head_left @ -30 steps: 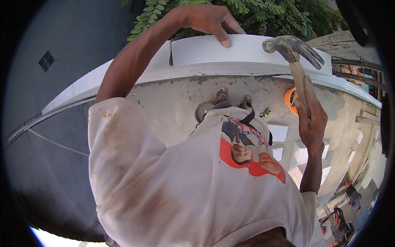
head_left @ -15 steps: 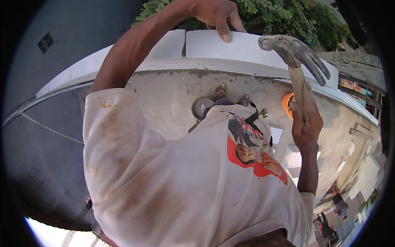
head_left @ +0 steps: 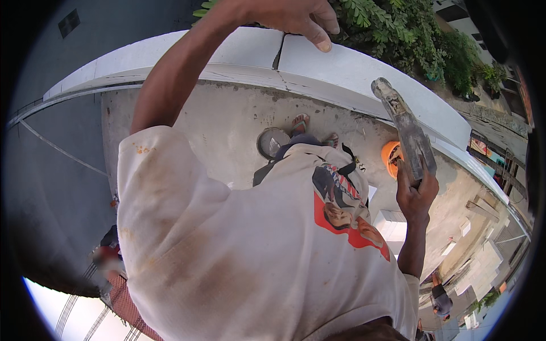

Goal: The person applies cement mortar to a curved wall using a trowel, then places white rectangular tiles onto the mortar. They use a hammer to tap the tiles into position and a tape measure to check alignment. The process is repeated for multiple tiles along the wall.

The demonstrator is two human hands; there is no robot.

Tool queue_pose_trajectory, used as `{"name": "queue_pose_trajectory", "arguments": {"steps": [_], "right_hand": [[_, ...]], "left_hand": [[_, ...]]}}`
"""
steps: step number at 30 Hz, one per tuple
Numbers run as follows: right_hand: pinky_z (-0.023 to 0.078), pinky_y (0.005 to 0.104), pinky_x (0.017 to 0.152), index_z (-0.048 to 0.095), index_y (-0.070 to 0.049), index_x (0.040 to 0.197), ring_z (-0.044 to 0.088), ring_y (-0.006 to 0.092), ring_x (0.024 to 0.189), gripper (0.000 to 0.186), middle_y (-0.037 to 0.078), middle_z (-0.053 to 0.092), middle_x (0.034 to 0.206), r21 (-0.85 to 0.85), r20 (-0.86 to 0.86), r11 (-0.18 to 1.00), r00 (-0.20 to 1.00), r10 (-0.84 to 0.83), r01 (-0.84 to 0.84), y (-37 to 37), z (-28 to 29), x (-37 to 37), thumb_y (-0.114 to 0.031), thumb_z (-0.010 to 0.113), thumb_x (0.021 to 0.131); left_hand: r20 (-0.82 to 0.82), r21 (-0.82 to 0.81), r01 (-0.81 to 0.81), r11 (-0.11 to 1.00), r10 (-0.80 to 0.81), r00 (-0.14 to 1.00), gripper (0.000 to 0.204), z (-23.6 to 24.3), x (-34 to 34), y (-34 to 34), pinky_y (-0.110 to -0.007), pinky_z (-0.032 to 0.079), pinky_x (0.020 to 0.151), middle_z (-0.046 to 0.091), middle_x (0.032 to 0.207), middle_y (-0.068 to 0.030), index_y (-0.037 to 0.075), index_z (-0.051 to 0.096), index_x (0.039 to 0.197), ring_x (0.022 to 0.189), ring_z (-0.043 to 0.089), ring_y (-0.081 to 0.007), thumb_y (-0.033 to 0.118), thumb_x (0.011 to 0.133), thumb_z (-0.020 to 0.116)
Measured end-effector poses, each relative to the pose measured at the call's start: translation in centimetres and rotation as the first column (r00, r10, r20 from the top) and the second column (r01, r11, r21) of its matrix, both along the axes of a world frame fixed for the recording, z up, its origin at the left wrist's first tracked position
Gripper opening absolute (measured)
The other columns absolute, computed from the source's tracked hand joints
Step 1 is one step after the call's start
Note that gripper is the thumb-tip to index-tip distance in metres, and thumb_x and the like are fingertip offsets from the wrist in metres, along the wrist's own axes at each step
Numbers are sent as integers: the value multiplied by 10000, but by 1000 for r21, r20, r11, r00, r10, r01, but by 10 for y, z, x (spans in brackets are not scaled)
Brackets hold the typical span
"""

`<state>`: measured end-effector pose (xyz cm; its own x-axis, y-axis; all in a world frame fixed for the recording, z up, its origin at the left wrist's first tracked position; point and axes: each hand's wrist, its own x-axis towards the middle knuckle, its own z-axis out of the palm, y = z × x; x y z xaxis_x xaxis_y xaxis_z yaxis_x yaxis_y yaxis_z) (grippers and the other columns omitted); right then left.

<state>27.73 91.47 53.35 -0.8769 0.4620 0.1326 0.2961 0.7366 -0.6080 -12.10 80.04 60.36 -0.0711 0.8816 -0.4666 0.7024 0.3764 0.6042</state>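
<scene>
The right hand (head_left: 417, 190) has its fingers wrapped around the handle of a hammer (head_left: 405, 126), head raised above the white blocks (head_left: 364, 74). The left hand (head_left: 296, 16) rests spread-fingered on the blocks beside their joint, which looks laid but perhaps not yet tapped level. Beyond the blocks' far edge are bushes (head_left: 421, 40); open concrete floor (head_left: 227, 125) lies below.

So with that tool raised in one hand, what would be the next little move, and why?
Probably a light tap down onto the right white block. The right hand holds the hammer lifted above it, while the left hand rests on top near the joint between blocks, seemingly steadying it.
</scene>
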Motion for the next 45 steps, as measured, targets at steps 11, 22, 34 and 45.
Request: {"name": "queue_pose_trajectory", "arguments": {"steps": [11, 22, 34, 45], "right_hand": [[601, 466, 819, 561, -164, 1548, 752, 374, 954, 657, 189, 729, 1216, -211, 350, 887, 815, 461, -411, -12, -101, -57, -239, 798, 939], [625, 463, 660, 525, -361, 1570, 748, 332, 798, 688, 149, 693, 1062, 92, 454, 764, 710, 538, -638, -18, -139, -102, -360, 771, 928], [600, 485, 802, 593, -288, 1519, 736, 310, 900, 616, 147, 687, 1037, 99, 554, 814, 712, 432, -572, -24, -131, -122, -320, 781, 934], [476, 340, 621, 578, 6, 1392, 589, 162, 659, 495, 98, 616, 793, -785, 55, 559, 869, 492, -267, -15, -22, -80, -381, 608, 1084]], "left_hand": [[-571, 378, -23, 925, 253, 781, 992, -93, 14, -112, -528, 321, 1313, 602, 1519, -114, 161, 527, 1549, 1465, 518, -329, 288, 686, 999], [-357, 473, 101, 876, 86, 930, 703, -87, 0, -102, -493, 409, 1178, 587, 1365, -238, -36, 538, 1362, 1317, 545, -396, 255, 808, 859], [-298, 431, 28, 902, 113, 948, 754, -87, 3, -105, -507, 352, 1256, 543, 1493, -244, -34, 501, 1457, 1440, 478, -406, 300, 873, 842], [-533, 484, 31, 874, 266, 803, 873, -117, 12, -109, -471, 409, 1267, 614, 1487, -142, 115, 569, 1489, 1449, 528, -346, 254, 729, 975]]}}
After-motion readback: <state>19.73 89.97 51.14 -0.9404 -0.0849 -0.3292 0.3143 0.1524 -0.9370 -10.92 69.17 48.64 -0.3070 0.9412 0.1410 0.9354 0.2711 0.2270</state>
